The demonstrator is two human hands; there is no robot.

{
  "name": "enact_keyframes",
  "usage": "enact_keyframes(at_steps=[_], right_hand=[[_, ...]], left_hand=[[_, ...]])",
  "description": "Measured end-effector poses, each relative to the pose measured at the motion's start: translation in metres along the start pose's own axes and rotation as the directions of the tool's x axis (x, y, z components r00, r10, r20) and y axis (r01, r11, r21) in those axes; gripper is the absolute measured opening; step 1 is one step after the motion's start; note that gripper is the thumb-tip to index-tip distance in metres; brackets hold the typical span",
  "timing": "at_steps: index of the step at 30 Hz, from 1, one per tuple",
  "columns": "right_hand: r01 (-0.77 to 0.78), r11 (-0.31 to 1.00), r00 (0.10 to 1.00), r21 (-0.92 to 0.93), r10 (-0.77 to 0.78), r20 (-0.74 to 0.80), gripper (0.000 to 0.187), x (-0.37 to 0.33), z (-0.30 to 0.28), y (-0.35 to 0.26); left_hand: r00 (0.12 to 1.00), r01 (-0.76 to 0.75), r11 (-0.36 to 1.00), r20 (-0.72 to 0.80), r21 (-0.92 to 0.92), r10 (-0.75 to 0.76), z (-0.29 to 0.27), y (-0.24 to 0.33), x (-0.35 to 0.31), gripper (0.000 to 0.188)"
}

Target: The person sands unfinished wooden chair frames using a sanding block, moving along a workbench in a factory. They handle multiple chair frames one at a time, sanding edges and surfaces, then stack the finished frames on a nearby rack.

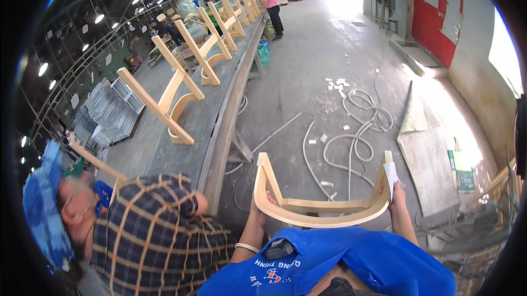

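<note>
A pale wooden chair frame [324, 220], with a curved front rail, a straight cross rail and two uprights, is held in front of my body. My left hand [262, 204] grips its left side, where the upright meets the curve; some fingers are hidden behind the wood. On the opposite side, my right hand [397, 196] closes around the right upright. A folded white sheet, paper or sanding cloth, [391, 177] is pressed between that hand and the wood.
On my left, a long grey table [200, 156] bears a row of similar chair frames [175, 85]. A co-worker in a plaid shirt [159, 235] bends close beside me. Coiled hose [357, 139] and white scraps [337, 83] lie on the floor. A large board [425, 159] is at right.
</note>
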State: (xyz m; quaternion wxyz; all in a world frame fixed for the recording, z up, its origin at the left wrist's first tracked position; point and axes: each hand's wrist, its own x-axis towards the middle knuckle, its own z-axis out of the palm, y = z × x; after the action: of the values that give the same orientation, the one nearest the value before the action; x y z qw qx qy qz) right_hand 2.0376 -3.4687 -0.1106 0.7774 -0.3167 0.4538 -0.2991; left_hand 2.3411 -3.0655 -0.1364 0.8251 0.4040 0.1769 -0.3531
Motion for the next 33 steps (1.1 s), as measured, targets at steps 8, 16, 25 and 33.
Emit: enact_keyframes(at_steps=[8,16,25,33], right_hand=[[0.098,0.995,0.988,0.002,-0.097,-0.122,0.050,0.092,0.098,-0.055],[0.192,0.978,0.942,-0.075,-0.205,-0.267,0.059,0.122,0.141,-0.097],[0.208,0.972,0.957,0.111,-0.178,-0.231,0.055,0.243,0.123,-0.132],[0.150,0.984,0.970,0.094,-0.128,-0.208,0.041,0.358,0.089,-0.182]], left_hand=[[0.989,0.143,0.990,0.037,0.006,-0.143,0.123,0.074,0.153,0.052],[0.983,0.092,0.988,0.146,0.125,-0.110,0.247,0.105,0.230,0.046],[0.957,0.006,0.953,0.273,0.302,-0.093,0.344,0.082,0.333,0.063],[0.812,-0.017,0.957,0.563,0.289,-0.156,0.409,0.061,0.368,0.031]])
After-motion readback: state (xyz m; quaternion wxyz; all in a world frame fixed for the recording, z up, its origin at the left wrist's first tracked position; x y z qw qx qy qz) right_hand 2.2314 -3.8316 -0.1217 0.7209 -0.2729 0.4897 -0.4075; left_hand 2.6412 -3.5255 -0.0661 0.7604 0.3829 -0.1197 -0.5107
